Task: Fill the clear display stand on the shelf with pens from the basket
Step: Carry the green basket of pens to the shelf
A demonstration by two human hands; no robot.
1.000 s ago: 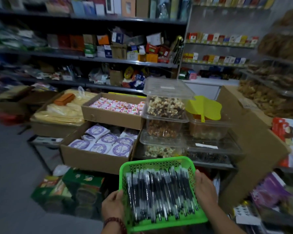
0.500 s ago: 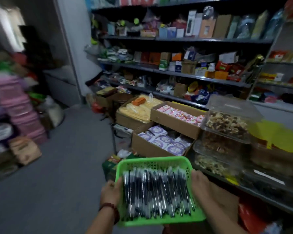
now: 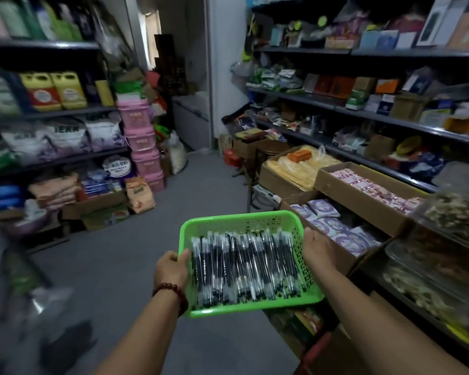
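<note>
A bright green plastic basket (image 3: 238, 223) is held out in front of me at waist height. It is full of black pens (image 3: 244, 266) in clear wrappers, lying side by side. My left hand (image 3: 171, 269) grips the basket's left rim; a dark bead bracelet circles that wrist. My right hand (image 3: 318, 249) holds the right rim. I cannot pick out the clear display stand among the shelves.
Grey floor (image 3: 195, 185) runs down the aisle ahead. Stocked shelves (image 3: 390, 112) and open cardboard boxes (image 3: 363, 190) line the right. More shelves, sacks and stacked pink tubs (image 3: 142, 147) stand on the left. Clear food containers (image 3: 444, 239) sit at near right.
My view has swung left, from facing the right-hand shelves to looking down the aisle. The basket stays in both hands in front of me.
</note>
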